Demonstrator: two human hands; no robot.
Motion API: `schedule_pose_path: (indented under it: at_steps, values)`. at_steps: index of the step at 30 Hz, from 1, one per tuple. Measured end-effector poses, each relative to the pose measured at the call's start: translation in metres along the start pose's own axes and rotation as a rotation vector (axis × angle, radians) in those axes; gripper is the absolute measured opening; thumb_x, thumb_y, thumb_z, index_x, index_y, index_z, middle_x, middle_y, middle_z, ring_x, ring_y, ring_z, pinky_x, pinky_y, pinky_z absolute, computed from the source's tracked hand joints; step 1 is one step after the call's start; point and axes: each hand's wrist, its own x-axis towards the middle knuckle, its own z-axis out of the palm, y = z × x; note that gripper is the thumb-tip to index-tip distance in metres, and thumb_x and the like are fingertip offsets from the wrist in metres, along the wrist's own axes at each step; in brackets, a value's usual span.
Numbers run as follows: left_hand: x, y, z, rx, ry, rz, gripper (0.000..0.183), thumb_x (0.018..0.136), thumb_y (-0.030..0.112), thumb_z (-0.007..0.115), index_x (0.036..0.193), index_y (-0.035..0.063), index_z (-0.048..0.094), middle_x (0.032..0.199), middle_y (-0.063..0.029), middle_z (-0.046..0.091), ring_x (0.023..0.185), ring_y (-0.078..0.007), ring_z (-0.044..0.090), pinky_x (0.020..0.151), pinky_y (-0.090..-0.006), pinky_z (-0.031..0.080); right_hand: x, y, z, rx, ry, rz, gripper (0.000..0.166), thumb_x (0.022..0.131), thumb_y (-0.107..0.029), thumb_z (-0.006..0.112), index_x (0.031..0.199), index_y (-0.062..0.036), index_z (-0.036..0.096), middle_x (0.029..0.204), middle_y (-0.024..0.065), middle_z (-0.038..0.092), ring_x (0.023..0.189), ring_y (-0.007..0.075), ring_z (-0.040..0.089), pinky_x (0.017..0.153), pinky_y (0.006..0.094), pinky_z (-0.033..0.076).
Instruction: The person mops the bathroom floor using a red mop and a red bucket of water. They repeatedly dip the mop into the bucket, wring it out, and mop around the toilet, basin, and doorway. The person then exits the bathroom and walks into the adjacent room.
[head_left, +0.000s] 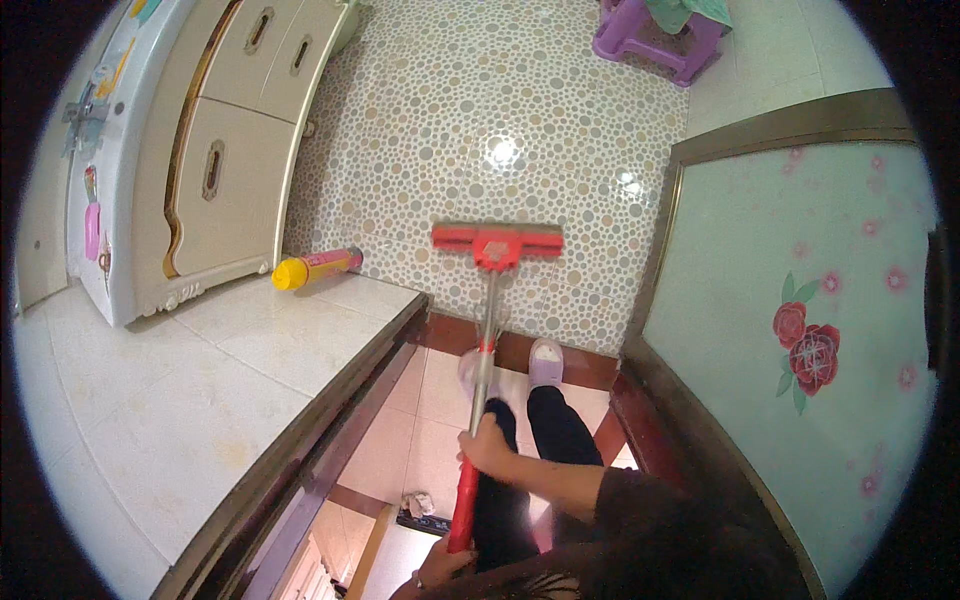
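Observation:
A sponge mop with a red head (497, 244) stretches away from me, its head resting on the pebble-patterned floor (517, 97). Its metal pole (487, 315) runs down to a red grip (464, 506). My right hand (487, 448) is wrapped around the pole just above that grip. Lower down, my left hand (448, 562) holds the end of the red grip, with a band on the wrist. My feet in pale slippers (546, 364) stand by the brown threshold (517, 343); the left slipper is blurred and partly behind the pole.
Left of the mop, a yellow-capped spray can (319, 268) lies near a cream cabinet (240, 180). A frosted door with painted roses (750, 225) stands at the right. At the far right is a purple plastic stool (637, 37). A tiled wall end (247, 360) borders the doorway at left.

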Motion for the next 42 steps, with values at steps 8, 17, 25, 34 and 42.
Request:
schedule_pose_path:
  at_steps: [8, 17, 25, 34, 42]
  values:
    - [0.192, 0.256, 0.064, -0.053, -0.320, 0.285, 0.018, 0.070, 0.016, 0.058, 0.076, 0.0064, 0.045, 0.051, -0.0029, 0.045, 0.034, -0.0134, 0.043, 0.030, -0.0248, 0.035, 0.171, -0.182, -0.178, -0.290, 0.725, -0.440, 0.039, 0.077, -0.020, 0.052, 0.101, 0.0088, 0.041, 0.088, 0.0238, 0.056, 0.075, 0.0316, 0.059, 0.063, 0.0396, 0.048]
    - [0.201, 0.245, 0.024, 0.026, -0.309, 0.232, 0.022, 0.073, 0.017, 0.056, 0.086, 0.0061, 0.043, 0.053, -0.0031, 0.045, 0.034, -0.0133, 0.043, 0.029, -0.0257, 0.034, 0.213, -0.153, -0.156, -0.251, 0.640, -0.288, 0.039, 0.074, -0.013, 0.056, 0.105, 0.0056, 0.041, 0.082, 0.0229, 0.057, 0.069, 0.0328, 0.059, 0.059, 0.0392, 0.048]
    - [0.014, 0.058, -0.065, 0.174, -0.006, 0.038, 0.030, 0.070, 0.016, 0.062, 0.094, 0.0059, 0.046, 0.065, -0.0020, 0.049, 0.051, -0.0124, 0.047, 0.044, -0.0255, 0.038, 0.047, -0.014, 0.040, 0.168, 0.043, 0.123, 0.035, 0.076, -0.006, 0.053, 0.096, 0.0073, 0.028, 0.070, 0.0181, 0.053, 0.052, 0.0221, 0.058, 0.043, 0.0353, 0.051]
    - [0.087, 0.184, -0.057, -0.232, -0.109, 0.181, 0.019, 0.070, 0.015, 0.058, 0.079, 0.0061, 0.043, 0.052, -0.0047, 0.046, 0.036, -0.0147, 0.045, 0.032, -0.0248, 0.035, 0.131, -0.157, 0.011, -0.141, 0.194, -0.351, 0.026, 0.079, -0.018, 0.050, 0.087, 0.0062, 0.042, 0.061, 0.0151, 0.057, 0.052, 0.0242, 0.059, 0.047, 0.0360, 0.048]
    - [0.183, 0.321, -0.058, -0.391, -0.178, 0.410, 0.016, 0.077, 0.016, 0.055, 0.075, 0.0080, 0.041, 0.046, -0.0020, 0.041, 0.033, -0.0107, 0.040, 0.030, -0.0224, 0.031, 0.267, -0.305, -0.024, -0.314, 0.261, -0.558, 0.039, 0.077, -0.017, 0.055, 0.095, 0.0131, 0.038, 0.079, 0.0261, 0.056, 0.063, 0.0313, 0.061, 0.056, 0.0361, 0.050]
